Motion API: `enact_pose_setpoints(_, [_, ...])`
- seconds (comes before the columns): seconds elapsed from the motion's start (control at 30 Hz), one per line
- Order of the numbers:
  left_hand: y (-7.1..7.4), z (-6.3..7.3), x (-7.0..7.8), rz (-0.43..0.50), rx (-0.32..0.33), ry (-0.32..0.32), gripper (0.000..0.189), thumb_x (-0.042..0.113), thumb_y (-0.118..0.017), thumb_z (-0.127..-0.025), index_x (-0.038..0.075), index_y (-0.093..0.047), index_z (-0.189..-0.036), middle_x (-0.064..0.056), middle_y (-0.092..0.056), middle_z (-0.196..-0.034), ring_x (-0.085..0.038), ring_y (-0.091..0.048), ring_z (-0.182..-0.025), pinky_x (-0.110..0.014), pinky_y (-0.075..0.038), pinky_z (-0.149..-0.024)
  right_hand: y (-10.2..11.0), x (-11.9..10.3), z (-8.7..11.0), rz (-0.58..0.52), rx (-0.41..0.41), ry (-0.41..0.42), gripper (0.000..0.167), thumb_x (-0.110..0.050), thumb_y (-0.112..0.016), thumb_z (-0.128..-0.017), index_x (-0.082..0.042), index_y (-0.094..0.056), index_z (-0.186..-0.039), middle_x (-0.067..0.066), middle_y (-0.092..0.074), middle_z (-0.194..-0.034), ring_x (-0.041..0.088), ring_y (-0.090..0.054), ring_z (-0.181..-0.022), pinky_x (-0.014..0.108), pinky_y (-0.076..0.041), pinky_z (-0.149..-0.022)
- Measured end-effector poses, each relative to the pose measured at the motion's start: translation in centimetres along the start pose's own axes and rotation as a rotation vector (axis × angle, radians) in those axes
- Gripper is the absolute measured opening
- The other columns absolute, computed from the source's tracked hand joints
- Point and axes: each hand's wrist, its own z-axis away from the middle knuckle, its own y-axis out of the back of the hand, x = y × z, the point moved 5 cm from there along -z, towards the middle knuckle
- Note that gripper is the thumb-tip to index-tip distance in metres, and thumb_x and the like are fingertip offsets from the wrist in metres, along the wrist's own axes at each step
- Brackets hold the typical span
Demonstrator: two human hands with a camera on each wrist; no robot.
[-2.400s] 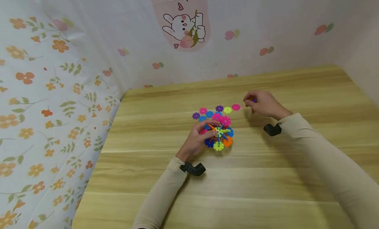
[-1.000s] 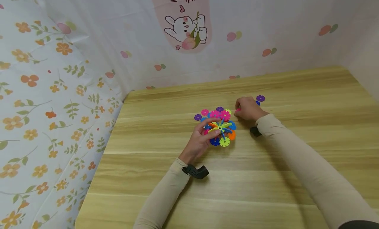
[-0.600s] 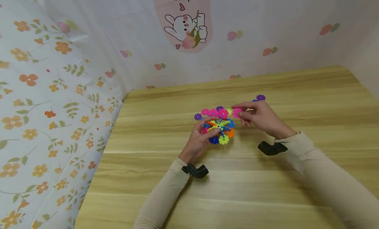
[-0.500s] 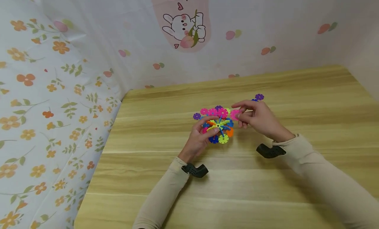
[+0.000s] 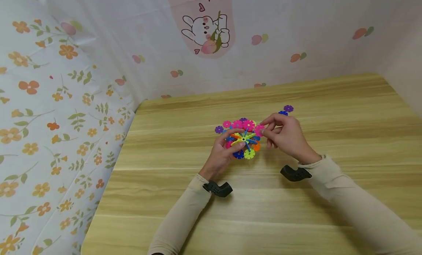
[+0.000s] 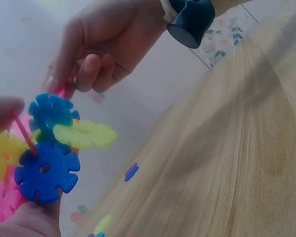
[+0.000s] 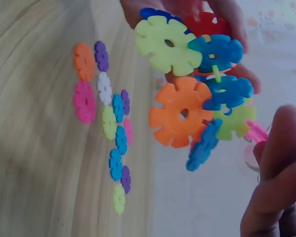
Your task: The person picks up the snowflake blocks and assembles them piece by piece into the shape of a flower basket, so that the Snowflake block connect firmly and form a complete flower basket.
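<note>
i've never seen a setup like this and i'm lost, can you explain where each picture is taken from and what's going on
No machine here: the left grip and right grip are a person's bare hands. The wide view comes from a camera worn on the head, looking forward and down; the two close views come from the wrist cameras, one per wrist. The left grip holds a cluster of colourful slotted discs fitted together. The right grip pinches a pink disc close by it; I can't tell whether they are joined. Loose discs in orange, pink, purple, white, blue and lime lie on the table.
</note>
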Motion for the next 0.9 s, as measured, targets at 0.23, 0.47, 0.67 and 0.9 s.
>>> enact_pose_setpoints(0.23, [0.0, -0.1, -0.2, -0.014, 0.022, -0.011, 0.032, -0.003, -0.056, -0.09, 0.005, -0.055, -0.122, -0.014, -0.048, -0.123, -0.023, -0.057, -0.097, -0.031, -0.051, -0.08, -0.6, -1.4, 0.3, 0.04, 0.03, 0.033, 0.01, 0.012, -0.059, -0.082, 0.01, -0.06, -0.092, 0.015, -0.059, -0.066, 0.023, -0.055, -0.039, 0.026, -0.04, -0.034])
enact_pose_setpoints(0.47, [0.0, -0.3, -0.2, -0.094, 0.028, -0.025, 0.035, -0.002, -0.057, -0.09, -0.002, -0.05, -0.125, -0.013, -0.047, -0.125, -0.022, -0.055, -0.1, -0.031, -0.05, -0.082, -0.9, 1.0, -0.2, 0.005, 0.041, 0.036, 0.006, 0.01, -0.062, -0.083, 0.006, -0.06, -0.087, 0.016, -0.06, -0.07, 0.03, -0.053, -0.037, 0.031, -0.044, -0.034])
enact_pose_setpoints(0.67, [0.1, -0.5, -0.4, -0.125, 0.035, -0.019, 0.037, 0.001, -0.058, -0.091, 0.001, -0.05, -0.127, -0.011, -0.044, -0.128, -0.02, -0.056, -0.097, -0.029, -0.051, -0.079, -1.1, 2.5, -0.8, -0.015, 0.018, 0.03, 0.005, 0.004, -0.063, -0.084, 0.003, -0.06, -0.088, 0.015, -0.058, -0.068, 0.031, -0.053, -0.037, 0.036, -0.045, -0.035])
enact_pose_setpoints(0.9, [1.1, -0.6, -0.9, -0.091, 0.086, 0.01, 0.037, 0.002, -0.057, -0.092, 0.002, -0.05, -0.128, -0.011, -0.042, -0.129, -0.019, -0.054, -0.095, -0.028, -0.048, -0.08, 0.0, 4.3, -1.8, 0.073, -0.113, -0.023, 0.015, -0.015, -0.059, -0.093, -0.003, -0.062, -0.1, 0.018, -0.062, -0.078, 0.032, -0.061, -0.055, 0.033, -0.048, -0.043])
